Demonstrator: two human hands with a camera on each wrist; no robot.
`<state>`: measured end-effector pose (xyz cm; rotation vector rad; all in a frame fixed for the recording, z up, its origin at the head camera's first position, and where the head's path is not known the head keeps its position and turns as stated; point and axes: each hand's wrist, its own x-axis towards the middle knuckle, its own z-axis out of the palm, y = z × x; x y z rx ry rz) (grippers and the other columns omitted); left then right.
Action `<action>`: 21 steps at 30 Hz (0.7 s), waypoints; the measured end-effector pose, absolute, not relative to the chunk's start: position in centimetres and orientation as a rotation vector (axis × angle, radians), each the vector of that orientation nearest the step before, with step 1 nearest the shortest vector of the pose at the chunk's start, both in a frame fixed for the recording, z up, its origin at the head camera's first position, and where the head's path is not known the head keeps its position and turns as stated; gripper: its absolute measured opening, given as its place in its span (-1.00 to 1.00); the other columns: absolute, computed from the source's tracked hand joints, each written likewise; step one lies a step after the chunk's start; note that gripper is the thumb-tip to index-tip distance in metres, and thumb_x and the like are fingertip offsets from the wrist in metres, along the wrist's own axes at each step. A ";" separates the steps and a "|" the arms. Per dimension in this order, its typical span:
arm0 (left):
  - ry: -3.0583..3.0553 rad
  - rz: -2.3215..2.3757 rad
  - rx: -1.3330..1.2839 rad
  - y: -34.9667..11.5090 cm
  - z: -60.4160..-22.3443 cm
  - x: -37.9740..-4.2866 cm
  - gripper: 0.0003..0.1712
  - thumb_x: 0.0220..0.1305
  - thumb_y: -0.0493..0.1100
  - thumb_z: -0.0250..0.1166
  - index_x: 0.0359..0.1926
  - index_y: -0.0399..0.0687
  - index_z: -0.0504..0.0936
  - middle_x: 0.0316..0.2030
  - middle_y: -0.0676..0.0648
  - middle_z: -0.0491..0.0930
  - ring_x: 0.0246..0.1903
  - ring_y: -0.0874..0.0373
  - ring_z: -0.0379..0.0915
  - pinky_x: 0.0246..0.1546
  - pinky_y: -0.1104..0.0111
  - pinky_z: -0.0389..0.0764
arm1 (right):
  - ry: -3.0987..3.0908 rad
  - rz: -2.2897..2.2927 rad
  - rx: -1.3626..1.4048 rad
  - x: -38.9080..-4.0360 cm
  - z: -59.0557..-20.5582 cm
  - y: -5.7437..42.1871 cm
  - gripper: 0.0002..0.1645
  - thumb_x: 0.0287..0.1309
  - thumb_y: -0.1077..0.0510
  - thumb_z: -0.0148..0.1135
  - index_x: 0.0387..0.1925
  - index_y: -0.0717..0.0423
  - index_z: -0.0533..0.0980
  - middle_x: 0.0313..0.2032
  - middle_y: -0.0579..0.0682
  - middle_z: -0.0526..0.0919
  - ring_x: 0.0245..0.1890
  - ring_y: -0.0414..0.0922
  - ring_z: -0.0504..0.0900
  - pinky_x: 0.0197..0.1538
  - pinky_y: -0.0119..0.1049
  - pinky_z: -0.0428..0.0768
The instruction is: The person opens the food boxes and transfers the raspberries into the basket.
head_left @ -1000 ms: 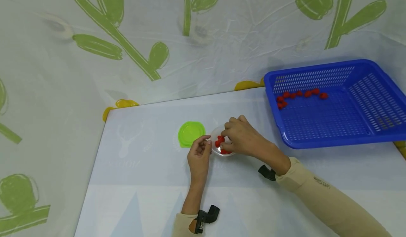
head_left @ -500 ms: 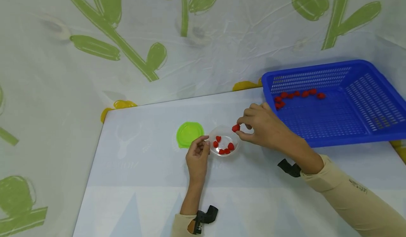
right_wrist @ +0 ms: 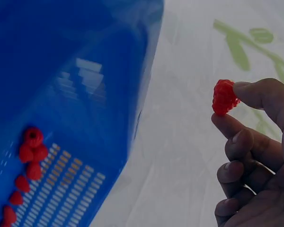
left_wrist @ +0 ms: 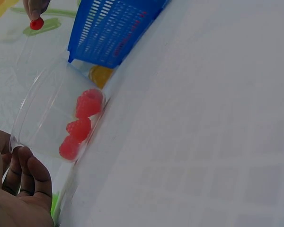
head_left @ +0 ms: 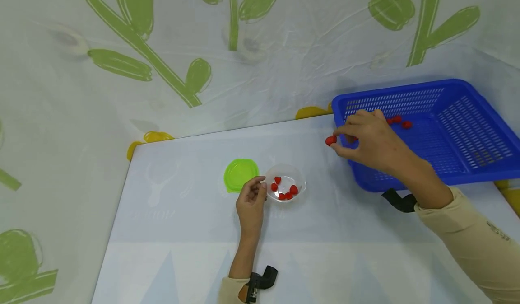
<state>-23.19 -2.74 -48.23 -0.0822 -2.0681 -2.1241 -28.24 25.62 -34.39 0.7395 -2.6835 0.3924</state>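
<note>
My right hand pinches a red raspberry between thumb and index finger, beside the left rim of the blue basket. In the left wrist view this raspberry shows far off at the top left. With thumb and fingertips, my left hand grips the rim of a clear plastic bowl standing on the table. Several raspberries lie in the bowl, seen through its wall. More raspberries line one side of the basket floor, partly hidden by my right hand in the head view.
A bright green lid lies flat on the white table, just left of the bowl. Behind the table's far edge rises a wall covering with green plant prints. The basket fills the back right.
My right hand has risen from the bowl with a raspberry and moved right and back to the basket's left rim. My left hand has stayed at the bowl's rim.
</note>
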 end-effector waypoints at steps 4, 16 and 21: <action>-2.062 -2.120 -0.096 -2.8 -48.2 -23.2 -0.72 0.24 -0.27 0.19 -0.02 -0.24 0.52 -0.33 -0.19 0.46 -0.39 0.04 0.40 -0.39 0.48 0.53 | -2.653 0.407 0.709 -28.7 -34.2 27.1 -0.74 -0.29 0.10 0.51 -0.48 0.12 0.64 -0.61 -0.11 0.41 -0.45 -0.12 0.30 -0.36 -0.20 0.09; -2.072 -2.108 -0.089 -2.7 -48.0 -23.2 -0.73 0.24 -0.29 0.18 -0.03 -0.24 0.53 -0.35 -0.21 0.47 -0.42 0.04 0.40 -0.41 0.45 0.54 | -2.775 0.330 0.543 -30.1 -33.5 30.2 -0.70 -0.20 0.06 0.46 -0.40 0.16 0.67 -0.58 -0.04 0.45 -0.42 -0.02 0.33 -0.37 -0.12 0.10; -2.065 -2.121 -0.087 -2.7 -47.9 -23.3 -0.73 0.23 -0.29 0.19 -0.04 -0.26 0.53 -0.34 -0.21 0.47 -0.41 0.04 0.39 -0.40 0.46 0.53 | -2.798 0.290 0.521 -30.9 -33.8 31.5 -0.67 -0.17 0.05 0.44 -0.37 0.20 0.66 -0.50 0.07 0.55 -0.38 0.06 0.38 -0.37 -0.07 0.15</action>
